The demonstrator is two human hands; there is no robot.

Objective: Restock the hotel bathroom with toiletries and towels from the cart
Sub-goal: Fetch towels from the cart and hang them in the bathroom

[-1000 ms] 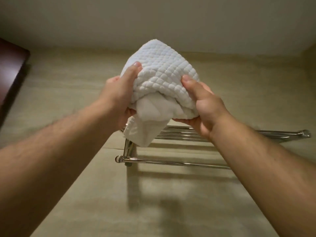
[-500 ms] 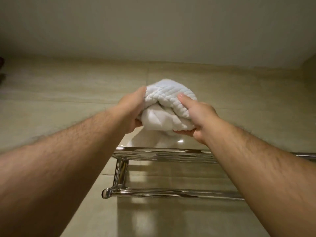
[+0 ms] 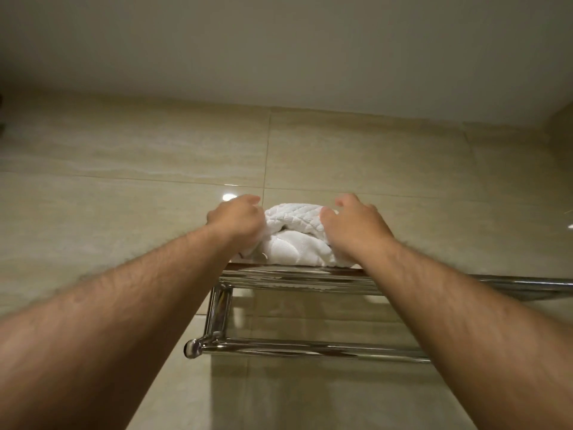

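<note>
Two bare forearms reach up and away from the camera, the left from the lower left corner, the right from the lower right. Beyond them, nearest on the wall, runs the rail [image 3: 310,349], a chrome bar with a rounded end cap at its left, joined by a short upright bracket to the rack [image 3: 297,279] above it. The rack is a shelf of chrome bars seen almost edge-on from below, running off to the right edge of the view.

On top of the rack, near its left end, sits the towel [image 3: 294,235], a white quilted bundle, loosely folded, with a smoother fold showing under the quilted top layer. The left hand [image 3: 235,220] is against the towel's left side, fingers curled and partly buried in the cloth; whether it grips or only presses I cannot tell. The right hand [image 3: 353,221] lies over the towel's right side, wrist low by the rack's front bar, fingers spread and loosely bent, the tips lifted a little off the cloth, so it looks more like resting than clasping. The towel lies between the two hands.

Behind everything is the wall [image 3: 139,156] of large beige tiles, glossy, with a bright light spot just above the left hand. Farthest up is the pale ceiling [image 3: 279,41].
</note>
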